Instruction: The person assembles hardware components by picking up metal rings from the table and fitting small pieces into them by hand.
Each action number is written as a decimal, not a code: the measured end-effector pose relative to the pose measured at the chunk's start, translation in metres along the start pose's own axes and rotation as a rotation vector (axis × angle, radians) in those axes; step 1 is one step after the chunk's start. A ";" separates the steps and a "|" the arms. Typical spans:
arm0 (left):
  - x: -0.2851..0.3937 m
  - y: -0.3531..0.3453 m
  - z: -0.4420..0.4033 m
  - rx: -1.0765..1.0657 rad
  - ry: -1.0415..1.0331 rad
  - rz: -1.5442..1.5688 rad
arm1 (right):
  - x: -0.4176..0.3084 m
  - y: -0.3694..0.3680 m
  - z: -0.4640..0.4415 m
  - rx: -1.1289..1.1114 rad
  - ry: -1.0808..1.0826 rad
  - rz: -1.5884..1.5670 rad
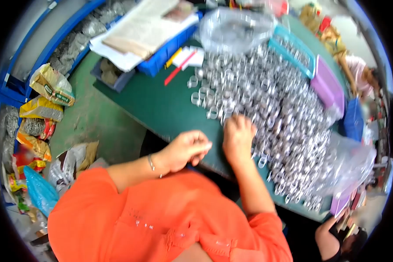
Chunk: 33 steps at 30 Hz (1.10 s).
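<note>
A broad heap of small silver metal pieces (pixel 266 96), many with a ring or loop shape, covers much of the green table (pixel 161 102). My right hand (pixel 239 135) is at the heap's near edge, palm down, its curled fingertips among the closest pieces. What lies under those fingers is hidden. Just left of it, by the table's front edge, my left hand (pixel 188 149) is closed with thumb and fingers drawn together. Whatever it might pinch is too small and blurred to name. A bracelet (pixel 151 162) circles the left wrist.
A clear plastic bowl (pixel 236 32), teal basket (pixel 292 50) and purple tray (pixel 327 83) border the heap. Papers lie over a blue bin (pixel 168 50) near a red pen (pixel 180 67). A clear plastic bag (pixel 347 161) sits right. Two other people are at the right; sacks (pixel 41 109) stand left.
</note>
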<state>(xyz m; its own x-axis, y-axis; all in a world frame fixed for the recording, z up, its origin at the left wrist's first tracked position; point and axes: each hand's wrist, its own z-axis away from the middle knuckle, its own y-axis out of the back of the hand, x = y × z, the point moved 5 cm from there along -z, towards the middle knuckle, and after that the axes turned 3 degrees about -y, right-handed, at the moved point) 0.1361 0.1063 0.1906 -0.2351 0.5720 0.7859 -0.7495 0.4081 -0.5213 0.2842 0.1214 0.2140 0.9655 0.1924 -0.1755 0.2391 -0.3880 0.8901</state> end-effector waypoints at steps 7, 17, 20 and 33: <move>-0.009 0.015 -0.007 0.030 0.033 0.066 | 0.000 0.009 0.011 -0.142 0.016 -0.124; -0.011 0.006 -0.011 -0.006 0.097 -0.020 | 0.007 0.016 0.027 -0.065 -0.109 -0.157; -0.015 0.007 -0.013 0.006 0.103 -0.020 | 0.008 0.016 0.029 -0.127 -0.188 -0.216; -0.015 -0.001 -0.005 0.005 0.049 -0.119 | 0.002 0.003 0.064 -0.217 -0.660 -1.428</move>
<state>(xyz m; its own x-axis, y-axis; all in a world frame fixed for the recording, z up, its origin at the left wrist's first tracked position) 0.1439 0.1010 0.1778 -0.1137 0.5536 0.8250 -0.7736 0.4717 -0.4232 0.2934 0.0631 0.1898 -0.1433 -0.1608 -0.9765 0.9869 -0.0968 -0.1289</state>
